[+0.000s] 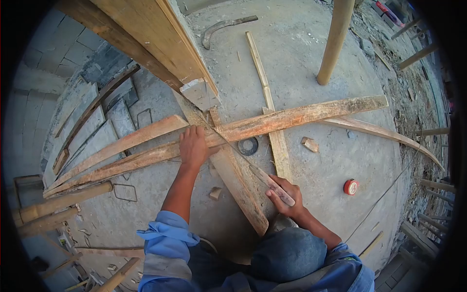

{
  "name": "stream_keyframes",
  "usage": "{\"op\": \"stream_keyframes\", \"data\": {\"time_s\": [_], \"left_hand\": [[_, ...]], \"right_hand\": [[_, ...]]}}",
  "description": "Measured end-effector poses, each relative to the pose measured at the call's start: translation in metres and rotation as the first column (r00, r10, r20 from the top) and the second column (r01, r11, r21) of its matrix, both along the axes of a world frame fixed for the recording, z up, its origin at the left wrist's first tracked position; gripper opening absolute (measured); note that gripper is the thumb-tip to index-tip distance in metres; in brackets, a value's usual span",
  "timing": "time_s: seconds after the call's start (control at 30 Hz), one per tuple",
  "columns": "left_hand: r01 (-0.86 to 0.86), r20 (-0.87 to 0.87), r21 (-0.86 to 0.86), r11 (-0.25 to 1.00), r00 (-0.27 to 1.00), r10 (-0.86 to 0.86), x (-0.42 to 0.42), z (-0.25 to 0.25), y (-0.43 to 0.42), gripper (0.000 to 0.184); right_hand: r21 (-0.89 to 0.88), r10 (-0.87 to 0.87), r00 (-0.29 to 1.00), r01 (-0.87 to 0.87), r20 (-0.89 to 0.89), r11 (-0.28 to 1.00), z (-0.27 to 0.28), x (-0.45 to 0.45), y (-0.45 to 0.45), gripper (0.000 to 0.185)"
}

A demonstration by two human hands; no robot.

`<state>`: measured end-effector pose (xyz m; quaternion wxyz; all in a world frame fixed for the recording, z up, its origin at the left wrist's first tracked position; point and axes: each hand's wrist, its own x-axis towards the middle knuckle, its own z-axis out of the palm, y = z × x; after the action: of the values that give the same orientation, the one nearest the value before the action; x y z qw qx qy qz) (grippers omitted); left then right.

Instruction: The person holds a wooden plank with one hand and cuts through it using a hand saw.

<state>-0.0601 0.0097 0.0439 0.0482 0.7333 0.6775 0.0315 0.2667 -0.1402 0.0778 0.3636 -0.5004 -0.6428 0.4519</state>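
My right hand (287, 195) is closed round the pale wooden handle of a handsaw (272, 184). Its thin blade, seen nearly edge-on, runs up and left across a long, slightly curved wooden plank (292, 117). My left hand (194, 146) grips the same plank just left of the blade, fingers over its far edge. Under the plank, a wider board (238, 190) slants towards my knees, and a narrow strip of wood (278, 151) also passes beneath it. Another curved plank (121, 141) lies along the far side of the left end.
A wooden post (155, 44) with a pale block at its foot rises beyond my left hand; a round pole (335, 44) stands farther right. On the concrete floor are a red tape measure (351, 187), a dark ring (248, 146), wood offcuts (310, 144) and a curved hooked tool (224, 28).
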Motion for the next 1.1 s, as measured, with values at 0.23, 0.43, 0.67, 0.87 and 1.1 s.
{"op": "stream_keyframes", "data": {"time_s": [0.23,0.43,0.67,0.87,1.1], "left_hand": [[-0.005,-0.04,0.034,0.999,0.999,0.006,0.001,-0.004,-0.014,0.075],[-0.017,0.028,-0.015,1.0,0.999,0.018,0.002,0.001,-0.019,0.078],[0.01,-0.028,0.035,0.999,1.0,-0.009,0.001,-0.001,-0.013,0.071],[0.017,0.001,0.03,0.999,1.0,-0.017,-0.001,-0.001,-0.015,0.073],[0.002,0.015,-0.068,0.998,1.0,-0.001,-0.002,-0.001,-0.011,0.076]], "right_hand": [[-0.087,0.042,0.999,-0.041,-0.001,0.995,0.029,-0.02,0.028,0.046],[-0.043,0.028,0.999,-0.029,-0.027,0.999,0.004,-0.061,0.06,0.046],[-0.062,0.032,0.999,-0.031,0.012,0.998,0.03,0.016,-0.015,0.048],[-0.013,0.035,0.997,-0.036,-0.068,0.999,-0.001,-0.09,0.089,0.045],[-0.109,0.076,0.997,-0.078,-0.02,0.991,0.014,0.034,-0.021,0.048]]}}
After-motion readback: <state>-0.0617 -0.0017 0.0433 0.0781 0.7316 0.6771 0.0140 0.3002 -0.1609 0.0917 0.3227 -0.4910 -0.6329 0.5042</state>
